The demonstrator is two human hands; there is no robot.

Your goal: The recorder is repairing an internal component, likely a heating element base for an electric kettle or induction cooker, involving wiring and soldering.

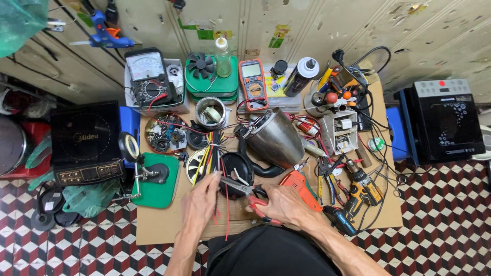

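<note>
Right hand (279,203) gripping red-handled cutters (245,188) near desk (163,225) edge; left hand (200,198) pinching red wire (225,204) from bundle (212,153); other wires uncut.

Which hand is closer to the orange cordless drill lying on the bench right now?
Right. The right hand, gripping the red-handled cutters, lies against the orange cordless drill. The left hand is well to its left, at the wire bundle.

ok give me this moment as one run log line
left hand: holds wires | right hand: grips red-handled cutters, tip at the wires | nearby: steel kettle, orange drill | surface: cardboard-topped table
</note>
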